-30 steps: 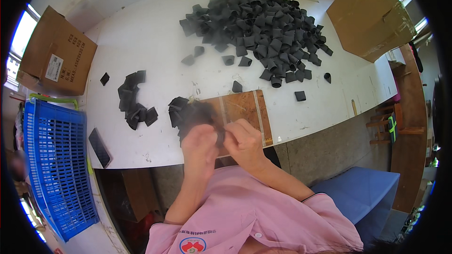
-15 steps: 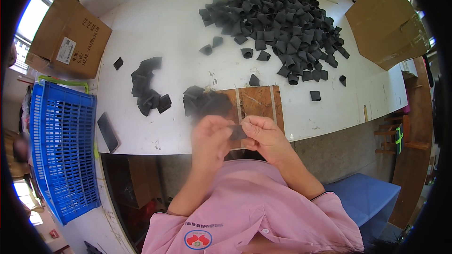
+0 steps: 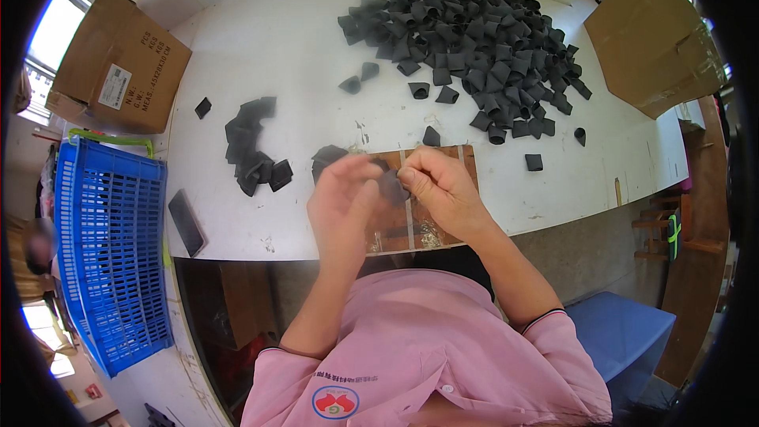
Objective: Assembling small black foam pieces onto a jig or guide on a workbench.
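Between my hands is a small black fabric piece (image 3: 393,187), held over a brown wooden board (image 3: 443,160) with pale strips at the table's front edge. My right hand (image 3: 447,194) pinches its right side between thumb and fingers. My left hand (image 3: 341,202), somewhat blurred, curls its fingers and thumb at the piece's left side; its exact contact is partly hidden. Just behind my left hand lies a small pile of black pieces (image 3: 326,156). One lone piece (image 3: 431,137) sits beyond the board. A large heap of similar black sleeve-like pieces (image 3: 474,39) covers the far right of the table.
More flat black pieces (image 3: 249,146) form a curved row at left, near a dark phone (image 3: 186,223). Cardboard boxes stand at far left (image 3: 118,63) and far right (image 3: 652,39). A blue plastic basket (image 3: 111,253) is left; a blue stool (image 3: 621,324) is below right.
Both hands have moved up and away from my body, over the board, with the black fabric piece. The board's lower part now shows. The left fingers look more spread than before.
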The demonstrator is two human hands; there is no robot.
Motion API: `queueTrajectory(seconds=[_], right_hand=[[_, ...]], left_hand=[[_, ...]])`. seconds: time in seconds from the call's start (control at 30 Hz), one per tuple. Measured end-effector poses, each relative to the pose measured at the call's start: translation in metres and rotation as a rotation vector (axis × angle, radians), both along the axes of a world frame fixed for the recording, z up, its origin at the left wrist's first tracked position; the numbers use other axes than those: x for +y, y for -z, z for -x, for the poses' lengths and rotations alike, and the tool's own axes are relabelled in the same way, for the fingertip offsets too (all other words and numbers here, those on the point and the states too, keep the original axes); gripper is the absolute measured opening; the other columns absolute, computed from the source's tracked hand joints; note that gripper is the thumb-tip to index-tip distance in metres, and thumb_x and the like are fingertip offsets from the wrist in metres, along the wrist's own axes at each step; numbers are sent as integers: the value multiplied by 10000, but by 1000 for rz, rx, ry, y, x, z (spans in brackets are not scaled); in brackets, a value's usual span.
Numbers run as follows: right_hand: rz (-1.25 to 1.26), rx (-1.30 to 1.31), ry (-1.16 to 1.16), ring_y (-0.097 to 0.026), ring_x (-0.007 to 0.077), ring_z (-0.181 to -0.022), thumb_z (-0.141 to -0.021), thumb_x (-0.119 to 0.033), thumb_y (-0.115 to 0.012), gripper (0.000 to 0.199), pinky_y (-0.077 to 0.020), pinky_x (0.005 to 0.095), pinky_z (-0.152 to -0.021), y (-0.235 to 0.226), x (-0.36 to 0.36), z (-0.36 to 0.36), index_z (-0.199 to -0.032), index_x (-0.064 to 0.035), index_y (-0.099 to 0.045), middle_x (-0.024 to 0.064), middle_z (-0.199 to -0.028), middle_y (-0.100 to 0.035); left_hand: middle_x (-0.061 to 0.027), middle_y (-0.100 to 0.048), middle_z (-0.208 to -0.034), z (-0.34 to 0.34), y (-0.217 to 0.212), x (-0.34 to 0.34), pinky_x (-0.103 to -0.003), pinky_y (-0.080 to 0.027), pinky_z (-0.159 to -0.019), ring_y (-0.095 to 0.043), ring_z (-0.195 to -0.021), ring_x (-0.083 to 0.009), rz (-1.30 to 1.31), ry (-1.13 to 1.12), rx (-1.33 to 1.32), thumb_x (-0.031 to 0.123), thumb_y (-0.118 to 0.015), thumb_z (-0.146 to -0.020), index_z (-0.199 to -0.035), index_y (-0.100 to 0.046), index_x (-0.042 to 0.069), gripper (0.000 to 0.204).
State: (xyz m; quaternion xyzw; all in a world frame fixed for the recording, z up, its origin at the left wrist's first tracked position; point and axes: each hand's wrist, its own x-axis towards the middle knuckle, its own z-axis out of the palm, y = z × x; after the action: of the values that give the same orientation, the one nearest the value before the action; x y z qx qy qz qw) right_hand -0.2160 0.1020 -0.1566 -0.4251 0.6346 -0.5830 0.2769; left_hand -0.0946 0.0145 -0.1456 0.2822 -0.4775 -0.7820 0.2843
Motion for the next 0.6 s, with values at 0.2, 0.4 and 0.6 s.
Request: queueTrajectory(seconds=[0.2, 0.4, 0.6], right_hand=[[216, 476, 254, -553, 229, -687, -716, -197, -681, 356, -462, 290, -527, -23, 14, -21, -974, -10, -524, 104, -864, -527], [197, 718, 323, -547, 215, -660, -641, -144, -706, 296, -457, 289, -515, -23, 6, -27, -867, -17, -564, 74, -777, -517], [254, 798, 341, -512, 212, -587, -589, 8, -689, 307, -421, 285, -472, -36, -1, -28, -877, 27, -584, 85, -774, -533]], left_hand=[[-94, -599, -918, 5, -7, -14, -282, -449, -745, -558, -841, -191, 989, 102, 149, -27, -560, -736, -927, -574, -19, 192], [-89, -584, -874, 5, -15, 8, -255, -439, -725, -536, -812, -132, 293, -269, 244, -31, -511, -802, -820, -558, -10, 54], [-86, -577, -859, 0, -16, 13, -234, -422, -726, -520, -759, -114, -14, -320, 307, 2, -476, -834, -843, -519, -8, 46]])
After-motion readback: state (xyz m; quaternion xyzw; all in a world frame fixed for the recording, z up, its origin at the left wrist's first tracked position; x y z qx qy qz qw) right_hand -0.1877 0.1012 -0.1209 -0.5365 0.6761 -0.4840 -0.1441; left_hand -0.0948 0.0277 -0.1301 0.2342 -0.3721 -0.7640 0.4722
